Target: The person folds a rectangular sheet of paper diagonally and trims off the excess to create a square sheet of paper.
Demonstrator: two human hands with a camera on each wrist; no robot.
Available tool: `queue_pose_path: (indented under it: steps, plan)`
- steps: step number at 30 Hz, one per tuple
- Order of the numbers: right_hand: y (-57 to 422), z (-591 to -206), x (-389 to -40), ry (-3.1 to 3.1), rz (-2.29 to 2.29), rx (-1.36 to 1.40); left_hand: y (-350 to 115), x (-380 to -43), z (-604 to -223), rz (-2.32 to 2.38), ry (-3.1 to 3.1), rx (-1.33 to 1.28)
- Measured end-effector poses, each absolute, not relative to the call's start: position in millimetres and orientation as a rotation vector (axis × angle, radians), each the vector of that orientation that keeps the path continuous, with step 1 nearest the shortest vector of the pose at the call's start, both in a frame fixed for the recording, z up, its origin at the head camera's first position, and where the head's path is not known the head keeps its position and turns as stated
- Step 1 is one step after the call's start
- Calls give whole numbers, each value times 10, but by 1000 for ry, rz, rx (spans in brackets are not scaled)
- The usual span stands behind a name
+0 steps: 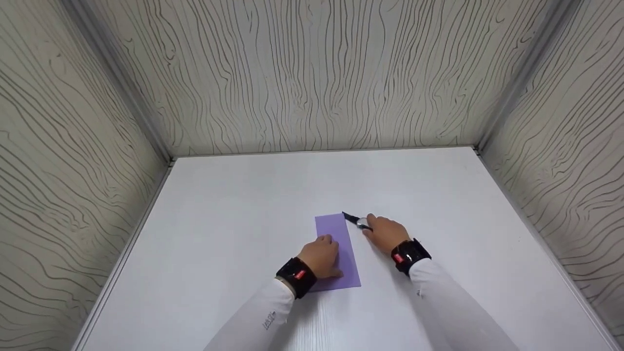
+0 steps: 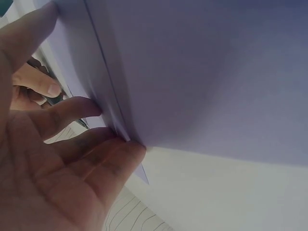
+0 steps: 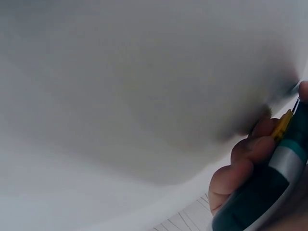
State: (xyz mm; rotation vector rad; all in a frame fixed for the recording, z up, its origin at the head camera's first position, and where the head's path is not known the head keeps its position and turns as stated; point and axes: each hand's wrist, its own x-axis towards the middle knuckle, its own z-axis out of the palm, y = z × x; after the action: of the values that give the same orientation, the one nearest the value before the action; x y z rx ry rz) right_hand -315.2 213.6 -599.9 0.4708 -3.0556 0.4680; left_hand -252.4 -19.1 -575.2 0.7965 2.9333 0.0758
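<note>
A purple sheet of paper (image 1: 333,225) lies lengthwise on the white tabletop. My left hand (image 1: 320,257) rests on it, fingertips pressing down and thumb spread toward its right side. In the left wrist view, those fingers (image 2: 72,149) touch the purple paper (image 2: 202,82) along a straight line; whether this is a fold or a second layer's edge, I cannot tell. My right hand (image 1: 386,233) grips what looks like a utility knife (image 1: 352,218), its dark tip at the paper's far right corner. The right wrist view shows its dark green and silver handle (image 3: 255,192) with a yellow part.
The white table (image 1: 234,195) extends around the paper on all sides. Wood-grain panels (image 1: 312,73) stand at the back and on both sides, with grey strips at the corners. Each wrist wears a black band (image 1: 297,277) over a white sleeve.
</note>
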Motion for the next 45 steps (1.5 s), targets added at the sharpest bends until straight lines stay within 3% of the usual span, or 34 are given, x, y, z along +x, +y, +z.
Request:
queue_pose_path:
  steps: [28, 45]
  plan:
    - [3207, -5868, -3100, -2893, 715, -9, -216, -2478, -5701, 154, 2904, 802]
    - [3444, -5888, -3034, -2927, 889, -129, -216, -2507, -5753, 152, 2901, 785]
